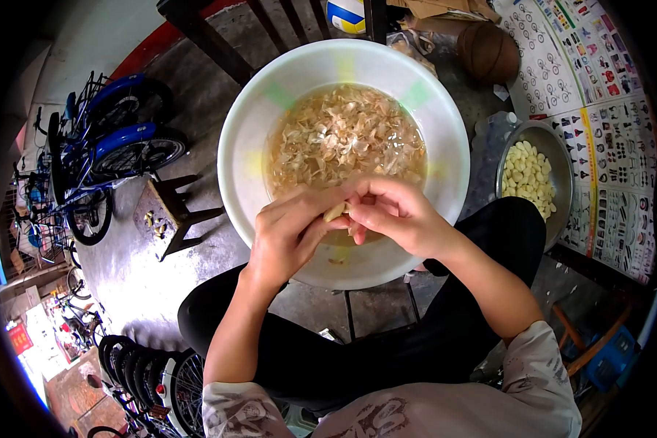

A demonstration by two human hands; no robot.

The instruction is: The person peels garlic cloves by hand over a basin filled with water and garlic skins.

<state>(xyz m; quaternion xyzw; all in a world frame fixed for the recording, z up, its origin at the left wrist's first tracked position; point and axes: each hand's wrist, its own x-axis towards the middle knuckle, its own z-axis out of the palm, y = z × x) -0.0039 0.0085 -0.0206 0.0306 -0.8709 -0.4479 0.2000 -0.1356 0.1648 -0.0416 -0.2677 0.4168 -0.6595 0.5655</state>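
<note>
A garlic clove [335,212] is pinched between the fingers of my left hand [293,226], over the near part of a large white basin [244,182]. My right hand [390,212] meets it there, its thumb and fingers closed at the clove's right end. Water and many loose, papery garlic skins [343,128] fill the bottom of the basin. To the right, a metal bowl [562,175] holds a heap of pale peeled garlic cloves [527,175].
A small wooden stool [171,208] stands left of the basin, with bicycles [117,139] beyond it. A dark chair [219,44] is behind the basin. A basketball [488,52], a volleyball [347,14] and a printed sheet [606,146] lie toward the right and back.
</note>
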